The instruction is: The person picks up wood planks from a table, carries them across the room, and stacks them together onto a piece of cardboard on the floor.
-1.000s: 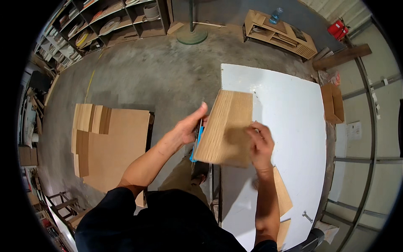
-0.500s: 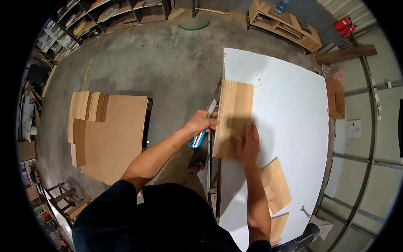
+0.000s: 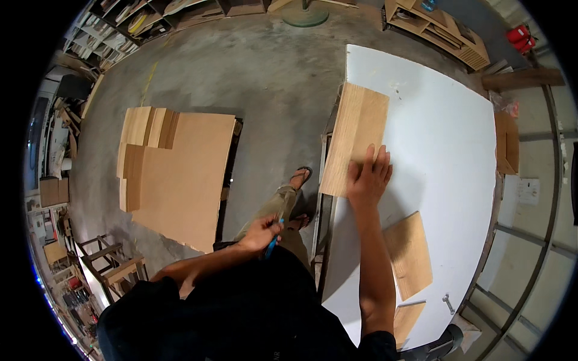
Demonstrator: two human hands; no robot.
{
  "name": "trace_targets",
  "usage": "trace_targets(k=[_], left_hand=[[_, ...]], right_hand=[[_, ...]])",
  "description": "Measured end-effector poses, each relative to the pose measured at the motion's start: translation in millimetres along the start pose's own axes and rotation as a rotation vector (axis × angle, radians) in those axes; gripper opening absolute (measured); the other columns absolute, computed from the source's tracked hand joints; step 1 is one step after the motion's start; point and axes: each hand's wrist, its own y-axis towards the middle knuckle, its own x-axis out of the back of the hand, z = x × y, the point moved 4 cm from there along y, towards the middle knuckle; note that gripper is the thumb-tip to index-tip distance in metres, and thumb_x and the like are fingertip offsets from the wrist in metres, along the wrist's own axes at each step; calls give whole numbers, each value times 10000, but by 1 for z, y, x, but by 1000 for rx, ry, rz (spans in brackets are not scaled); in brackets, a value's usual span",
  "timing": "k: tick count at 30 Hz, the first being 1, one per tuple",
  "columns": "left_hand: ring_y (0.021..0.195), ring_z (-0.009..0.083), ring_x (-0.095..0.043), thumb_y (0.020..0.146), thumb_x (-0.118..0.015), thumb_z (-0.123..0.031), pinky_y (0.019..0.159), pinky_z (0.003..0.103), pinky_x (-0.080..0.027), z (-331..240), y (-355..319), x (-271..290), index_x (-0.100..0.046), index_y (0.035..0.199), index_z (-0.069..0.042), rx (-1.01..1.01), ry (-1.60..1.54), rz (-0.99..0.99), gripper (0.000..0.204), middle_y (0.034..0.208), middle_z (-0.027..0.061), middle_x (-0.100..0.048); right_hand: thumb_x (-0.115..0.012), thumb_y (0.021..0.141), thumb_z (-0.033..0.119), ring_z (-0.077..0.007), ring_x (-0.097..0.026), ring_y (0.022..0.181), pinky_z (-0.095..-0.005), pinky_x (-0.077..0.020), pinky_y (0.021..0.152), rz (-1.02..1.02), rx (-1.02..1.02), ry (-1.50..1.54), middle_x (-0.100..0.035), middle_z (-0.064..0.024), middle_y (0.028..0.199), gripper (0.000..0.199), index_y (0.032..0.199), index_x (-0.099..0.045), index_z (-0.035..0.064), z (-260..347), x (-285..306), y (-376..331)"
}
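A long light-wood board [image 3: 356,123] lies along the left edge of the white tabletop [image 3: 445,150]. My right hand [image 3: 368,180] rests over the board's near right corner, fingers spread and nothing gripped. Close to my body, clear of the board, my left hand [image 3: 259,234] is closed around a blue utility knife [image 3: 272,245]. Most of the knife is covered by the hand, so I cannot tell whether its blade is out. Two smaller wood pieces lie nearer on the tabletop: one board piece [image 3: 410,259] beside my right forearm, and another offcut [image 3: 407,322] partly behind that arm.
A bolt-like metal piece [image 3: 448,304] lies at the tabletop's near right. On the floor to the left stands a low stack topped by a brown panel [image 3: 186,174], with several wood blocks [image 3: 133,159] along its left side. A wooden cabinet [image 3: 436,33] stands at the far right.
My left hand has drawn back from the board's left edge toward my body, with the knife. My right hand stays on the board's near right part. The whole view has shifted.
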Motion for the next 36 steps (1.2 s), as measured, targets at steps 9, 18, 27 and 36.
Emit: trace_targets(k=[9, 18, 27, 36], left_hand=[[996, 414, -576, 898, -546, -134, 856, 445, -480, -84, 8, -51, -477, 1323, -42, -876, 845, -198, 440, 1257, 259, -508], [888, 335, -622, 878, -584, -122, 754, 411, -527, -78, 0, -64, -539, 1280, -68, -792, 861, -289, 408, 1307, 247, -465], [782, 304, -605, 872, -593, -130, 712, 409, -524, -75, 1, -70, -531, 1299, -98, -771, 900, -347, 432, 1281, 241, -471], [732, 344, -607, 872, -597, -144, 630, 447, -521, -70, 7, -70, -517, 1316, -123, -714, 926, -350, 452, 1222, 229, -489]], right_hand=[[-557, 875, 408, -418, -324, 1322, -558, -259, 1059, 18, -26, -17, -367, -250, 1418, 617, 1372, -430, 65, -3, -8, 0], [-572, 864, 396, -423, -347, 1304, -558, -250, 1063, 4, -29, -3, -375, -250, 1410, 624, 1369, -435, 57, -4, -8, -1], [-564, 869, 387, -424, -327, 1319, -555, -243, 1067, 20, -26, -4, -366, -252, 1419, 619, 1371, -428, 52, -5, -8, 0], [-549, 877, 396, -416, -324, 1326, -551, -237, 1073, 41, -31, -25, -360, -247, 1427, 626, 1384, -410, 57, -4, -7, 0]])
